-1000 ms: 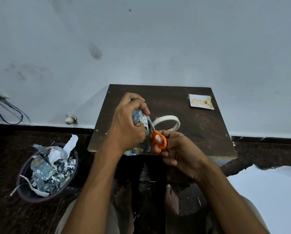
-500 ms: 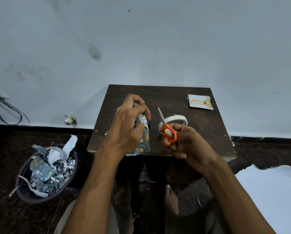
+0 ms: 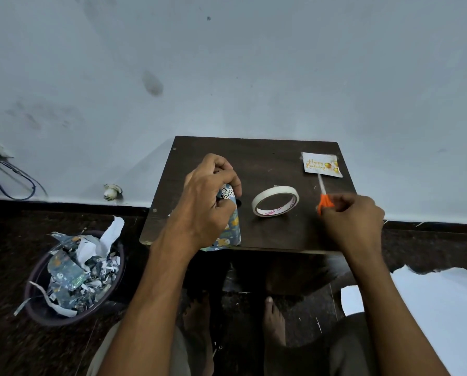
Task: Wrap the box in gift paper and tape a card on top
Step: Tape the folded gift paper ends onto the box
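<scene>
Probably light and crushable, the blue-patterned wrapped box (image 3: 228, 229) sits gripped by his left hand (image 3: 208, 202); right hand (image 3: 351, 221), three o'clock, holds orange-handled scissors (image 3: 324, 198).

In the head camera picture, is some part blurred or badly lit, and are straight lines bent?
Head view: the right hand and the orange scissors are smeared by motion blur; the left hand on the wrapped box, the tape roll and the card are sharp; light is dim, the floor nearly black; the wall's base bows, wide-angle distortion.
</scene>
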`<state>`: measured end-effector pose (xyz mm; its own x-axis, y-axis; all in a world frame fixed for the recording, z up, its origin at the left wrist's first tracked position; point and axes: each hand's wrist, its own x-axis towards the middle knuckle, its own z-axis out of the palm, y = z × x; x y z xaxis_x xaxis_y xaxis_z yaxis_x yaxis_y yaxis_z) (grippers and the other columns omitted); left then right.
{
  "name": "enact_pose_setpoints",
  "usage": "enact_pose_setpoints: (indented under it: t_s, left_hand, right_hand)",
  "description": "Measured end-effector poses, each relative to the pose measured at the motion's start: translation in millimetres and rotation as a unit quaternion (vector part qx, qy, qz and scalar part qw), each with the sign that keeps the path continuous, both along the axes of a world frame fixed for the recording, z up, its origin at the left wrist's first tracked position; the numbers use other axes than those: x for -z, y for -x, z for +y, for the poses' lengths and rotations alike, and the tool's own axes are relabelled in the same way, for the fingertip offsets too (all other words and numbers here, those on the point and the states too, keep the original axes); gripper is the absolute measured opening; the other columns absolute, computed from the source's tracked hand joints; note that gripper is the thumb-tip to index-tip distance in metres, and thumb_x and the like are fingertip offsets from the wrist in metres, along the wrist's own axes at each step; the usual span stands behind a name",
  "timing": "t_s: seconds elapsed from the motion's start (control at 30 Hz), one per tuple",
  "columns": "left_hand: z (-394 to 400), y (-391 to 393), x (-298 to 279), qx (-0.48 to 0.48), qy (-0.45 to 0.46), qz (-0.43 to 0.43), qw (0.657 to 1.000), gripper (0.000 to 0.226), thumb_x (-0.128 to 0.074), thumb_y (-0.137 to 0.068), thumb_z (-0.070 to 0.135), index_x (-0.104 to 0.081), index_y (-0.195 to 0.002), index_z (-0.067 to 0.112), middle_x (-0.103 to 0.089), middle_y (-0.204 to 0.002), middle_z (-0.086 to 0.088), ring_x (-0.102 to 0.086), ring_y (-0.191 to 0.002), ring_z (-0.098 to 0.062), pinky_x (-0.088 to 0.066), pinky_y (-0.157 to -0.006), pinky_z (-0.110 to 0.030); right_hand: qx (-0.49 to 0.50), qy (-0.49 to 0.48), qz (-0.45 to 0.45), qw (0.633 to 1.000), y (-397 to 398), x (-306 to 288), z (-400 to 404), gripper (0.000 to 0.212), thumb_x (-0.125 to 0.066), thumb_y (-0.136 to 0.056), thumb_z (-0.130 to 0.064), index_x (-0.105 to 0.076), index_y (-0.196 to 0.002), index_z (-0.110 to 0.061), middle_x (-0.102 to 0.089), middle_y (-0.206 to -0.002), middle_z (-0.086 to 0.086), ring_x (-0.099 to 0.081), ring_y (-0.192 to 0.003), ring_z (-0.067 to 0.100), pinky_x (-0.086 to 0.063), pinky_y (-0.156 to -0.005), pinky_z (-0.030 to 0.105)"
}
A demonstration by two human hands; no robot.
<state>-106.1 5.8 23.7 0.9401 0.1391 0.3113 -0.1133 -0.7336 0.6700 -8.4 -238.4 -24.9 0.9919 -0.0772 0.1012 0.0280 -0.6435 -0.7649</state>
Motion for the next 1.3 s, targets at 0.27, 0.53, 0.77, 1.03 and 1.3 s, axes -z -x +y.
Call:
enact_pose_setpoints:
  t_s: [0.27,0.53,0.77,1.03,1.3]
  left_hand:
    - [-2,1,0,-0.010,0.038,-0.026,0.999,0.036,-0.048,-0.060,0.012,-0.069,-0.089,0.010,-0.053,-0.108,-0.002,-0.057,-0.099,-0.019,-0.048,-0.085,-0.038]
    - [0,1,1,0.015,0.070,-0.040,0.997,0.033,-0.048,-0.078,0.019,-0.074,-0.096,0.009,-0.056,-0.113,-0.005,-0.058,-0.107,-0.015,-0.044,-0.085,-0.022]
    - [2,8,3,-0.020,-0.067,-0.008,0.997,0.048,-0.059,-0.069,0.054,-0.069,-0.110,0.030,-0.056,-0.120,0.012,-0.053,-0.119,-0.010,-0.021,-0.117,-0.051]
    - [11,9,3,-0.042,0.034,-0.035,0.998,0.046,-0.084,-0.060,0.037,-0.074,-0.102,0.023,-0.062,-0.121,0.008,-0.059,-0.114,-0.011,-0.050,-0.099,-0.043]
    - [27,15,2,-0.094,0.183,-0.156,0.966,0.060,-0.089,-0.066,0.040,-0.065,-0.111,0.009,-0.056,-0.132,-0.005,-0.067,-0.109,-0.028,-0.057,-0.090,-0.049]
  right_hand:
    - [-0.022,0.166,0.071,0.983,-3,6,13,0.032,-0.069,-0.078,-0.011,-0.047,-0.056,-0.007,-0.059,-0.085,0.023,-0.048,-0.066,0.033,-0.035,-0.062,0.032]
    - [-0.171,0.058,-0.126,0.975,10,-10,36,0.063,-0.060,-0.071,-0.019,-0.062,-0.133,-0.019,-0.054,-0.126,0.003,-0.047,-0.116,0.022,-0.038,-0.091,0.031]
    - [-0.286,0.058,-0.101,0.951,13,10,58,0.027,-0.067,-0.094,-0.015,-0.068,-0.121,-0.019,-0.065,-0.110,-0.008,-0.054,-0.099,0.012,-0.040,-0.082,0.024]
    - [-0.143,-0.025,0.023,0.989,1,12,55,0.012,-0.068,-0.097,-0.020,-0.073,-0.102,-0.011,-0.071,-0.076,0.005,-0.071,-0.070,0.026,-0.060,-0.074,0.048]
    - [-0.126,0.090,-0.018,0.988,-1,17,55,0.013,-0.069,-0.093,-0.020,-0.074,-0.097,-0.009,-0.066,-0.097,0.008,-0.054,-0.077,0.011,-0.040,-0.068,0.025]
